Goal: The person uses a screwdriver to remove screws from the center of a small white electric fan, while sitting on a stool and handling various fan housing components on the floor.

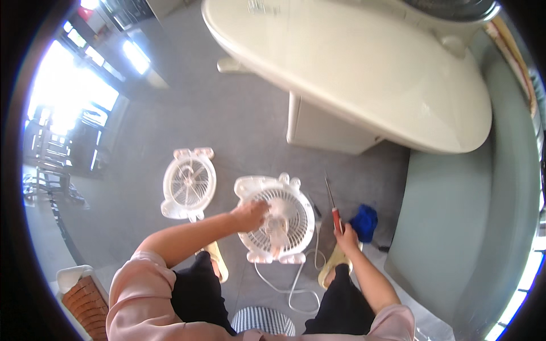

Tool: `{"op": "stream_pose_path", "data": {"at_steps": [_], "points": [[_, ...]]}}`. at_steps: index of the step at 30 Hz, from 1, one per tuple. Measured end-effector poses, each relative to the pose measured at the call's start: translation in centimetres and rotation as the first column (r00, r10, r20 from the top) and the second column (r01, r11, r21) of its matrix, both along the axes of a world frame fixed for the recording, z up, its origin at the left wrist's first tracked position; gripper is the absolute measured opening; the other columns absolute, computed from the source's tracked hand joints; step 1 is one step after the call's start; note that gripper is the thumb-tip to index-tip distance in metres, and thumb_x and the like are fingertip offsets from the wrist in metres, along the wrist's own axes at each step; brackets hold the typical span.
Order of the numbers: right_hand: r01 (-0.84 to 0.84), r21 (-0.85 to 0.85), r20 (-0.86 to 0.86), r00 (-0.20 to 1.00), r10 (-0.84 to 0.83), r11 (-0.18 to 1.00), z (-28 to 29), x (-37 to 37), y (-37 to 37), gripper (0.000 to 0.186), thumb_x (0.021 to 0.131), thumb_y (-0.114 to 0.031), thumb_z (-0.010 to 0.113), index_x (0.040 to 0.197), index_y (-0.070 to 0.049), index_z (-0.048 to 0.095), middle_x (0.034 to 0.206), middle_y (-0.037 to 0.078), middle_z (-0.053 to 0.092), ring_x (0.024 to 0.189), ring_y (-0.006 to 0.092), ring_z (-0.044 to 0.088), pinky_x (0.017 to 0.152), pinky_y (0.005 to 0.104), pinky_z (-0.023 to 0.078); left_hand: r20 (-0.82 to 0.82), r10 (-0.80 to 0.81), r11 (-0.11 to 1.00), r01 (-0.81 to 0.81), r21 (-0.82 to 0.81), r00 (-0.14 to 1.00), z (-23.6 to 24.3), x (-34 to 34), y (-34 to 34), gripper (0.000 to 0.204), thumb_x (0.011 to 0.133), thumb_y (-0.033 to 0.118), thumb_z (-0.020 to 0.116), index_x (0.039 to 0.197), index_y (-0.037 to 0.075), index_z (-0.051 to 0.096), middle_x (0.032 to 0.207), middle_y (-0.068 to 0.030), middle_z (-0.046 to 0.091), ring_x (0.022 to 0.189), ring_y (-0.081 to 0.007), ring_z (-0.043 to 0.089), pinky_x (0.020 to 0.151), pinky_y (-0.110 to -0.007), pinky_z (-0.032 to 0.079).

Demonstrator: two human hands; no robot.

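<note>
A white box fan (305, 238) lies on the floor between my feet, its front off and its white blades (282, 209) exposed. My left hand (252, 215) reaches over its left side, fingers bent together beside the blades; what they hold, if anything, is too small to make out. In my right hand (347, 238), to the right of the fan, is a screwdriver (336, 217) with a red handle, its long thin shaft pointing away from me. The removed front grille (189, 183), white with rounded ear-like corners, lies on the floor to the left.
A white cord (293, 291) loops from the fan near my feet. Some blue cloth (364, 223) lies beyond my right hand. Ahead is a cream table (364, 62) with a rounded edge; a grey-green bench (441, 210) stands at right. A brown woven basket (85, 304) sits at lower left.
</note>
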State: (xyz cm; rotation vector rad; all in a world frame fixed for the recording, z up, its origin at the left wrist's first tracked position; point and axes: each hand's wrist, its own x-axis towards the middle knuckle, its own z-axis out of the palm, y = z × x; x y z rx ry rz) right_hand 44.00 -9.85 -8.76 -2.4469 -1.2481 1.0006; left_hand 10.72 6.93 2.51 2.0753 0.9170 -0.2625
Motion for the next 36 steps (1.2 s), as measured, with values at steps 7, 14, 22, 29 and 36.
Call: {"op": "stream_pose_path", "data": {"at_steps": [7,14,22,29,36], "points": [[-0.106,-0.230,0.130,0.982,0.139,0.967,0.9,-0.5,2.1,0.039,0.080,-0.030,0.067,0.106,-0.005,0.053,0.099,0.018,0.064,0.095,0.0359,0.062,0.081,0.0442,0.050,0.305,-0.057,0.938,-0.054,0.343,0.951,18.2,0.4,2.2,0.032,0.083,0.007,0.059,0.114,0.007,0.060,0.115,-0.0118,0.060,0.101,-0.0278,0.060,0.084,-0.037,0.051],[-0.129,-0.212,0.185,0.968,0.170,0.969,0.4,0.6,1.8,0.045,0.077,-0.033,0.070,0.107,-0.005,0.052,0.101,0.018,0.062,0.095,0.0343,0.062,0.081,0.0424,0.051,0.534,0.060,0.594,-0.460,0.660,0.844,30.4,3.2,12.3,0.016,0.082,0.007,0.061,0.097,0.006,0.065,0.095,-0.0092,0.062,0.078,-0.0217,0.062,0.071,-0.033,0.052],[-0.035,-0.119,0.199,0.978,0.058,0.992,0.2,-0.5,1.6,0.039,0.077,-0.036,0.066,0.099,-0.005,0.054,0.097,0.019,0.060,0.092,0.0364,0.061,0.078,0.0454,0.051,0.417,0.089,0.558,-0.392,0.731,0.904,34.3,7.3,18.9,0.015,0.084,0.011,0.062,0.097,0.005,0.067,0.086,-0.0046,0.058,0.071,-0.0153,0.054,0.067,-0.028,0.046],[-0.036,0.068,0.194,0.981,0.022,0.997,-2.4,0.1,0.2,0.030,0.079,-0.032,0.063,0.092,-0.006,0.056,0.094,0.019,0.060,0.091,0.0372,0.060,0.077,0.0473,0.049,0.357,0.151,0.526,-0.381,0.760,0.922,33.9,8.1,19.4,0.015,0.081,0.011,0.064,0.095,0.006,0.068,0.086,-0.0059,0.059,0.074,-0.0176,0.055,0.070,-0.030,0.046],[0.030,0.073,0.137,0.990,-0.040,0.997,-1.6,-0.3,0.8,0.030,0.075,-0.025,0.067,0.095,-0.004,0.059,0.094,0.021,0.060,0.089,0.0389,0.059,0.080,0.0461,0.048,0.273,0.171,0.485,-0.323,0.813,0.946,34.2,8.4,19.7,0.012,0.081,0.012,0.063,0.089,0.004,0.067,0.089,-0.0089,0.061,0.080,-0.0207,0.060,0.072,-0.033,0.047]]}}
